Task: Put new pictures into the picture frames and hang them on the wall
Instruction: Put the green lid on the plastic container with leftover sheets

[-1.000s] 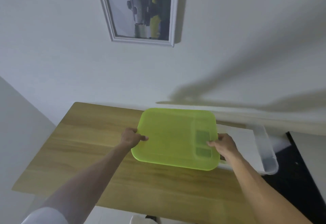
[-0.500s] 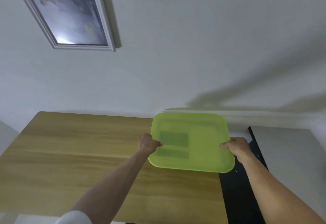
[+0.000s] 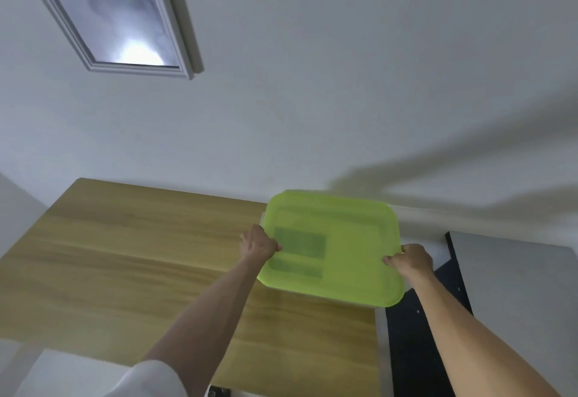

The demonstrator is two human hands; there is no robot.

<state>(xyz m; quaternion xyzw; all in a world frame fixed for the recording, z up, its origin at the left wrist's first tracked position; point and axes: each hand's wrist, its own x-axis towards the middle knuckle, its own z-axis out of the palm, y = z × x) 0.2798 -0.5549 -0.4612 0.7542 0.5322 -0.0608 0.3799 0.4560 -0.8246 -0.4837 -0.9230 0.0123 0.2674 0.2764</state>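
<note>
On the white wall (image 3: pixel 312 84), high at the upper left of the view, hangs 1 picture frame (image 3: pixel 184 46), pale grey and cut off by the top edge. Its glass catches a bright glare near the lower border, and the picture behind it is too blurred to make out. Well below and to the right of it, both hands hold a translucent lime-green lid (image 3: pixel 353 249), square with rounded corners, tilted slightly so its far edge sits higher in view. 2 darker rectangular patches show through its left half; what they are I cannot tell. The left hand (image 3: pixel 258 243) grips the lid's left edge with fingers curled round the rim, thumb tip lying on the upper face. The right hand (image 3: pixel 411 260) grips the right edge the same way, fingers wrapped under and thumb on top. The hands are apart, 1 at each side, with both forearms reaching up from the bottom of the view; a white sleeve (image 3: pixel 153 378) shows on the left arm. A thin pale edge peeks out along the lid's left side, though what lies under it is hidden. The lid sits above the right end of a wooden table (image 3: pixel 125 256) with a light grain, set against the wall. Beside the table's right end is a dark surface (image 3: pixel 409 349), and beyond that a grey panel (image 3: pixel 516 287). Long soft shadows cross the wall at the right.
</note>
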